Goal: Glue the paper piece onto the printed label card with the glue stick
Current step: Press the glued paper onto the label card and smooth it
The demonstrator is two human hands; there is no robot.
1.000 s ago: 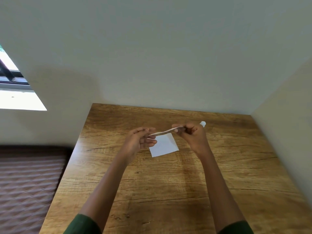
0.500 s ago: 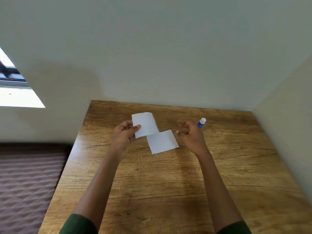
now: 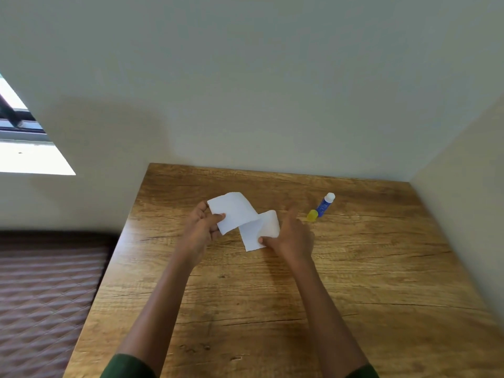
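My left hand [image 3: 201, 227] pinches a curled white paper piece [image 3: 234, 211] by its left edge and holds it a little above the table. A second white sheet, the label card [image 3: 253, 236], lies on the wood with its right side curled up. My right hand [image 3: 290, 237] grips that card's right edge, thumb on top. No print shows on either sheet. A blue glue stick [image 3: 324, 204] with a white end lies beyond my right hand, and its yellow cap [image 3: 312, 215] rests beside it.
The wooden table [image 3: 272, 309] stands in a corner, with a wall behind it and another on the right. A quilted brown surface [image 3: 46, 296] lies lower on the left. A window [image 3: 24, 148] shows at the far left.
My right hand let go of the paper piece, which my left hand swung up and to the left. The right hand then dropped onto the card and lifted its right edge.
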